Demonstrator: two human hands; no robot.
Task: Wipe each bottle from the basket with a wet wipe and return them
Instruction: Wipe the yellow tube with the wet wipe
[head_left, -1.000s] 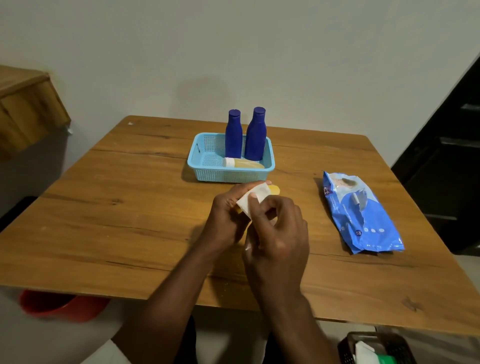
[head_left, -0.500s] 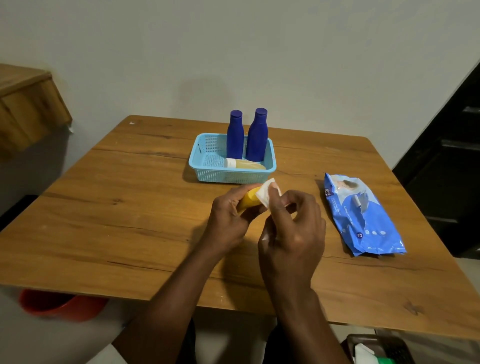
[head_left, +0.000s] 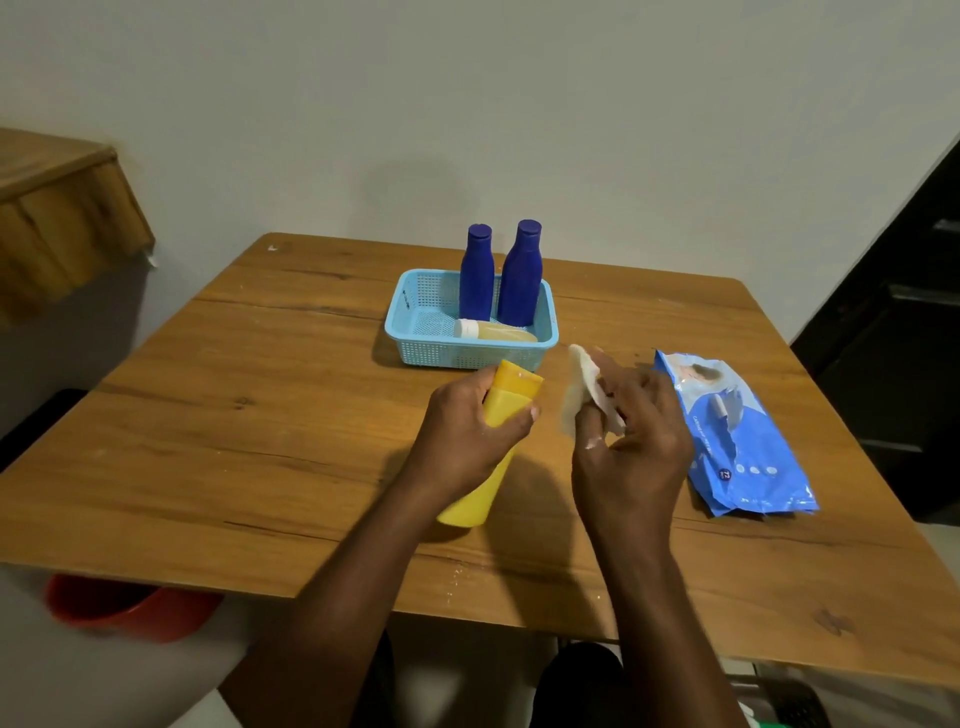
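Our left hand (head_left: 467, 423) grips the yellow bottle (head_left: 485, 447) above the table (head_left: 260, 441); our right hand (head_left: 631, 431) pinches the wet wipe (head_left: 579, 397) beside it; wet plastic could slip from our grip

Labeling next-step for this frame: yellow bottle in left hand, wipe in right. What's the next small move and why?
Probably bring the wet wipe back onto the yellow bottle and rub. The left hand grips the bottle tilted over the table, the right hand pinches the wipe just beside it, not touching. Three other bottles sit in the blue basket.
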